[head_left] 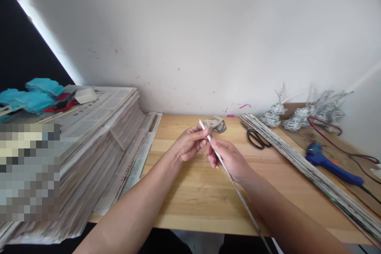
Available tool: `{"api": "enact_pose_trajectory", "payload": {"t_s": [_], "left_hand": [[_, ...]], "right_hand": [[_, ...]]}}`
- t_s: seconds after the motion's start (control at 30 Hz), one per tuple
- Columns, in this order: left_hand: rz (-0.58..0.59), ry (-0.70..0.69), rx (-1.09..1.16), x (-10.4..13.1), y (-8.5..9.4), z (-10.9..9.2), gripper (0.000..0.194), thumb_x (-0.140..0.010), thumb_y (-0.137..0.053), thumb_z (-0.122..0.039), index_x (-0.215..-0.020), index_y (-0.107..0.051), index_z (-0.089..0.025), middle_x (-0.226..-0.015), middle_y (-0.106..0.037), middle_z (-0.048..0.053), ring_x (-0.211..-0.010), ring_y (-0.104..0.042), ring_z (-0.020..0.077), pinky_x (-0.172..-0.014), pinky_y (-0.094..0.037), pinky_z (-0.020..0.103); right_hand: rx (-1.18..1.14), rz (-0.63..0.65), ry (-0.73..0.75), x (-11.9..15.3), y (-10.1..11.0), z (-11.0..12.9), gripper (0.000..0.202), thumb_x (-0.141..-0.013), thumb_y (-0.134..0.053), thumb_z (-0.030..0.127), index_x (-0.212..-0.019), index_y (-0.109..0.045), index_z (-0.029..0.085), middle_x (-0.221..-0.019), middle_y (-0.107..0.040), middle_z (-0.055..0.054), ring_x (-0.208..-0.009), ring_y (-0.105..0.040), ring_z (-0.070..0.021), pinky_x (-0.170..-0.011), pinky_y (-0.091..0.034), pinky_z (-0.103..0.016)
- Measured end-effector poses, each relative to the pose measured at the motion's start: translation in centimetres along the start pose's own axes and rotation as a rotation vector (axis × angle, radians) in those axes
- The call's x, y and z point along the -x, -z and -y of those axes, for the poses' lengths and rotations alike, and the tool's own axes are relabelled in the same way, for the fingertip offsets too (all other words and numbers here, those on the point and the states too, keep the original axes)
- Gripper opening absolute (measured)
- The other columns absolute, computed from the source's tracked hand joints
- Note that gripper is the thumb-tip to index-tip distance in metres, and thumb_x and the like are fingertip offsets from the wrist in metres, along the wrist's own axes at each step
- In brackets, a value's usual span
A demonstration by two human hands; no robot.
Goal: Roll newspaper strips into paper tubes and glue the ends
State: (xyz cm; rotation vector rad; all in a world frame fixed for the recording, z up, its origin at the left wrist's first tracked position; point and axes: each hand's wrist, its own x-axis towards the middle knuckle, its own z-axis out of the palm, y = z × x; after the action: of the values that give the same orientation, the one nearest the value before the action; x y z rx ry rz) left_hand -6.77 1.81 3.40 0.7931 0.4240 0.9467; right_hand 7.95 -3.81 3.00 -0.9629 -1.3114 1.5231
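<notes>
A long, thin rolled newspaper tube (pixel 237 189) slants from the middle of the view down past the table's front edge. My left hand (pixel 191 143) pinches it near its pointed upper end. Just below, my right hand (pixel 228 158) grips the same tube between thumb and fingers. Both hands are close together above the wooden table (pixel 190 198). Behind them lies a crumpled grey-beige cloth (pixel 218 124), partly hidden by the left hand and the tube tip.
Black-handled scissors (pixel 256 138) lie beside a bundle of paper tubes (pixel 285 149) on the right. Beyond are a blue glue gun (pixel 335 166) on cardboard and several woven paper pieces (pixel 297 119). A tall newspaper stack (pixel 98 147) stands left, with turquoise pieces (pixel 38 95) on top.
</notes>
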Motion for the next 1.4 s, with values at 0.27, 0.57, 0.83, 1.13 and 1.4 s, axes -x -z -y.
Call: {"api": "enact_pose_trajectory", "payload": {"t_s": [0.27,0.57,0.83,1.13,1.4], "left_hand": [[0.029,0.036,0.011,0.2,0.1,0.4,0.023,-0.069,-0.078,-0.023,-0.086,-0.067,-0.010,-0.076,-0.065,0.002,-0.057,-0.058,0.0055,-0.053,-0.046,0.015],[-0.076,0.033,0.010,-0.6,0.5,0.7,0.023,-0.070,-0.077,-0.023,-0.087,-0.069,-0.010,-0.072,-0.063,0.002,-0.059,-0.056,0.0037,-0.053,-0.046,0.012],[-0.183,0.034,-0.035,-0.6,0.2,1.2,0.029,-0.065,-0.081,-0.022,-0.089,-0.071,-0.008,-0.067,-0.065,0.003,-0.053,-0.056,0.0040,-0.049,-0.047,0.012],[-0.268,0.008,-0.124,-0.3,-0.5,1.0,0.032,-0.061,-0.083,-0.028,-0.086,-0.074,-0.010,-0.069,-0.065,0.003,-0.057,-0.058,0.0047,-0.050,-0.046,0.012],[-0.185,0.010,-0.112,-0.4,-0.1,1.1,0.030,-0.066,-0.079,-0.030,-0.086,-0.071,-0.010,-0.067,-0.064,0.002,-0.052,-0.054,0.0053,-0.048,-0.043,0.016]], "right_hand": [[-0.304,0.115,-0.120,-0.1,0.2,-0.2,0.039,-0.088,-0.050,0.051,-0.069,-0.055,0.017,-0.048,-0.047,0.003,-0.043,-0.041,-0.0085,-0.044,-0.027,-0.022],[0.124,-0.193,0.141,-0.3,0.4,-0.4,0.041,-0.088,-0.050,0.052,-0.067,-0.056,0.017,-0.047,-0.044,0.004,-0.043,-0.040,-0.0086,-0.043,-0.031,-0.022],[0.738,-0.335,0.312,0.4,0.3,-0.4,0.034,-0.092,-0.046,0.042,-0.074,-0.063,0.017,-0.054,-0.052,0.002,-0.048,-0.044,-0.0098,-0.050,-0.033,-0.023],[0.972,-0.376,0.371,0.4,0.2,-0.4,0.034,-0.092,-0.044,0.037,-0.072,-0.062,0.018,-0.055,-0.054,0.001,-0.051,-0.046,-0.0109,-0.055,-0.033,-0.024],[0.674,-0.282,0.281,0.4,0.2,-0.6,0.035,-0.093,-0.044,0.042,-0.075,-0.062,0.018,-0.055,-0.051,0.002,-0.050,-0.046,-0.0103,-0.053,-0.035,-0.023]]}}
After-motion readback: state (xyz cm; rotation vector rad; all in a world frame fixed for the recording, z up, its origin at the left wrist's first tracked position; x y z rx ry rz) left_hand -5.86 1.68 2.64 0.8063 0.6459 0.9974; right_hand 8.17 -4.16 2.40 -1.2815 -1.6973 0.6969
